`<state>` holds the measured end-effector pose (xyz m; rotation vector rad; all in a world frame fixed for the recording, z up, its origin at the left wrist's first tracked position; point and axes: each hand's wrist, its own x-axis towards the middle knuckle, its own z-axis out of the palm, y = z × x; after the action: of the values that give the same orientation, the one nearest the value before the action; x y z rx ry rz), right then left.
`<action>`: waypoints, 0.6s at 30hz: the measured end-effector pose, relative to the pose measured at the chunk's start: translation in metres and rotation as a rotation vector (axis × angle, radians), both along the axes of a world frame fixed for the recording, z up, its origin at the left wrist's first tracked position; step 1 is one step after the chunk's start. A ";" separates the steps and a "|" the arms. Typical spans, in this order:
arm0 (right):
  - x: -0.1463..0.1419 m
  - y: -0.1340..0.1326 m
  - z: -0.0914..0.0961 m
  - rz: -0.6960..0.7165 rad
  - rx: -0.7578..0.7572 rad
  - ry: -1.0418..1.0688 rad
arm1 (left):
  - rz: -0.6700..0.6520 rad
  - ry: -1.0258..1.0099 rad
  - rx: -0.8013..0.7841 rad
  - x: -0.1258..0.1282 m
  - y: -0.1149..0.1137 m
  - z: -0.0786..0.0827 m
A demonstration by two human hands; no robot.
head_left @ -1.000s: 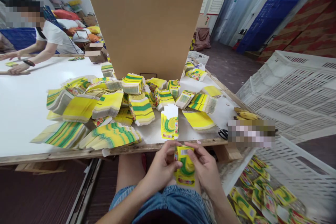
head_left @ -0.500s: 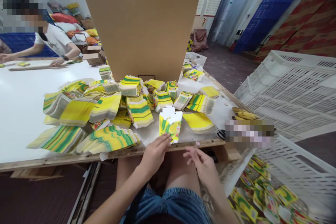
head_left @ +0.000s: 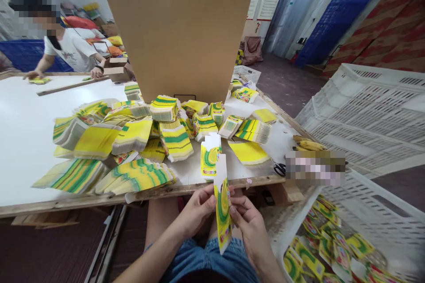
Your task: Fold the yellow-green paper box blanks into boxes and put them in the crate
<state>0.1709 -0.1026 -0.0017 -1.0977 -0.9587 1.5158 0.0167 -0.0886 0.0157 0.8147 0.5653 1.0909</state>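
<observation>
A flat yellow and green printed carton [head_left: 223, 212] stands on end between my hands, in front of my lap. My left hand [head_left: 199, 212] pinches its left side with thumb and fingers. On its right side, my right hand [head_left: 248, 221] holds it with the thumb in front. Just beyond, at the table's edge, lies a similar flat carton [head_left: 208, 154] with white flaps, partly hidden by the held one. Fanned bundles of flat cartons [head_left: 136, 176] cover the table to the left of it.
A tall cardboard sheet [head_left: 179, 31] stands behind the bundles. Scissors [head_left: 279, 168] and bananas [head_left: 308, 145] lie on the table's right. A white crate [head_left: 375, 199] with cartons stands low at right. Across the white table [head_left: 20, 141], a co-worker [head_left: 71, 48] handles a wooden strip.
My left hand has lifted a carton from the table's edge toward me, and my right hand has come in and taken its other side. The co-worker's hands and wooden strip shifted right.
</observation>
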 end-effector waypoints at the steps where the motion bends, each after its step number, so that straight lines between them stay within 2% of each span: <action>1: -0.002 0.000 0.000 -0.001 0.004 -0.009 | -0.019 -0.017 -0.017 -0.001 -0.001 0.001; 6: -0.006 0.000 0.003 0.030 0.040 -0.107 | 0.115 0.056 -0.050 -0.005 -0.008 -0.003; 11: -0.009 -0.002 0.002 0.039 0.085 -0.207 | 0.283 0.359 0.031 -0.003 -0.009 -0.010; 18: -0.008 -0.002 -0.001 0.058 0.070 -0.230 | 0.338 0.543 0.148 -0.001 -0.012 -0.012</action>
<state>0.1629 -0.1047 -0.0030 -1.2209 -1.2007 1.4116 0.0158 -0.1002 0.0038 1.1861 1.1178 1.2295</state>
